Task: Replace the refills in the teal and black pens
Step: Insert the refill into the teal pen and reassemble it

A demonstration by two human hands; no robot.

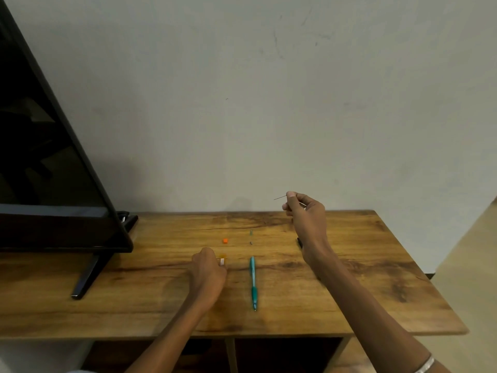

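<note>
Head view: teal pen (253, 281) lies between both hands, untouched.

We see a teal pen (253, 282) lying flat near the middle of the wooden table (376, 278), lengthwise front to back, tip toward the front edge, w/ a darker teal grip near the tip. Beyond it, toward the back edge, sit two tiny parts in line w/ the pen: a pale green piece (251, 233) and a small grey bit (251, 242). Left of these lies a small orange piece (225, 240). A thin refill (279, 197) is held above the back edge, roughly level. A black pen (299, 242) lies right of centre, mostly hidden by an arm.
</note>
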